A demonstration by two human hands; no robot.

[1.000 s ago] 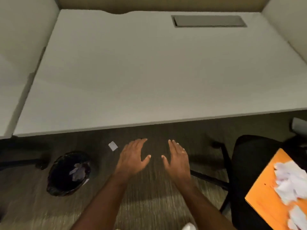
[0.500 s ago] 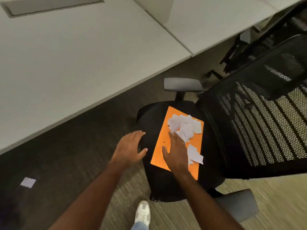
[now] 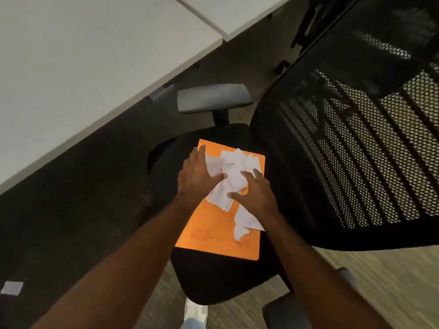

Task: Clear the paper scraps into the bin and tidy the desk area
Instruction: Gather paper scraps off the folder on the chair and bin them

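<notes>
An orange envelope [image 3: 213,236] lies flat on the black seat of an office chair [image 3: 228,279]. A heap of white paper scraps [image 3: 234,169] covers its upper half, and a few more scraps [image 3: 244,223] trail toward its lower right. My left hand [image 3: 198,174] lies on the left side of the heap with spread fingers. On the right side rests my right hand [image 3: 257,192], fingers curled onto the scraps. The two hands bracket the pile between them. One lone scrap [image 3: 11,287] lies on the carpet at the far left. The bin is out of view.
The white desk [image 3: 83,55] fills the upper left, its edge running diagonally. The chair's mesh backrest [image 3: 361,143] rises at right, one grey armrest [image 3: 213,97] behind the seat and another [image 3: 287,312] near me. My shoe [image 3: 196,313] shows below the seat.
My view swung from the desk and floor bin to the chair. Both hands moved onto the envelope and closed in around the scrap heap, bunching it together.
</notes>
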